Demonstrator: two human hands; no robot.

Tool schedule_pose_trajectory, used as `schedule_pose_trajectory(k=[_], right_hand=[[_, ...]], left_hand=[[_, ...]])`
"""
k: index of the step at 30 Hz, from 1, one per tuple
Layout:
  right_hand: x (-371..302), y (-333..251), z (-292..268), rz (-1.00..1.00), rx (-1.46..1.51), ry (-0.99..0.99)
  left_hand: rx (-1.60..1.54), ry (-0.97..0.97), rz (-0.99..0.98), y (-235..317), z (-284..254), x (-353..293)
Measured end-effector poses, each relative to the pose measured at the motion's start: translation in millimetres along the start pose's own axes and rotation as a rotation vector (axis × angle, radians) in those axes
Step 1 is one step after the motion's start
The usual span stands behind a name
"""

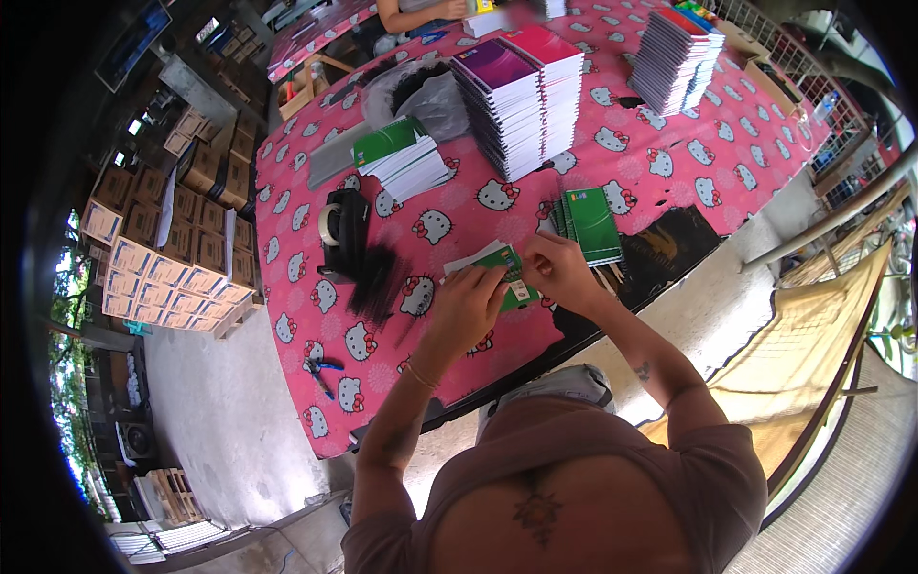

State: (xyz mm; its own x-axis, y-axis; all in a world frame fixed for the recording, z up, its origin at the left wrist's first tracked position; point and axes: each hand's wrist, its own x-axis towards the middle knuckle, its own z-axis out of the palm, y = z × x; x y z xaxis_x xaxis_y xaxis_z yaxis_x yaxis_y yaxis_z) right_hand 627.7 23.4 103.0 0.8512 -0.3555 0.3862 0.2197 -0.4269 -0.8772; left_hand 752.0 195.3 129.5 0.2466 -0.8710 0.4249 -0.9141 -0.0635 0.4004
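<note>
A small green notebook (517, 296) with white pages and a pale label lies in front of me on the pink patterned tablecloth. My left hand (470, 304) grips its left side, fingers bent over the cover. At the notebook's upper right edge is my right hand (562, 272), its fingers curled closed; whatever they pinch is too small to make out. Just beyond it sits a stack of green spiral notebooks (591, 226). Left of my hands lies a bundle of thin black coils (379, 287), beside a black tape dispenser (346, 234). Blue-handled pliers (323, 375) rest near the table's left edge.
Tall stacks of purple notebooks (497, 110) and red notebooks (555, 91) stand mid-table. Green-covered page blocks (402, 158) and a clear plastic bag (421, 100) lie left of them. Another person's arm (421, 17) shows at the far side. Cartons (177, 249) are piled at left.
</note>
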Motion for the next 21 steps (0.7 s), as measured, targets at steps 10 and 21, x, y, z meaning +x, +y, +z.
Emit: schedule_pose_trajectory(k=[10,21], right_hand=[[-14,5,-66,-0.005,-0.654,0.107],[-8,34,-20,0.07,-0.025,-0.091]], left_hand=[[-0.001,0.091,-0.074,-13,15,-16],[0.143,0.143,-0.084,-28,15,-28]])
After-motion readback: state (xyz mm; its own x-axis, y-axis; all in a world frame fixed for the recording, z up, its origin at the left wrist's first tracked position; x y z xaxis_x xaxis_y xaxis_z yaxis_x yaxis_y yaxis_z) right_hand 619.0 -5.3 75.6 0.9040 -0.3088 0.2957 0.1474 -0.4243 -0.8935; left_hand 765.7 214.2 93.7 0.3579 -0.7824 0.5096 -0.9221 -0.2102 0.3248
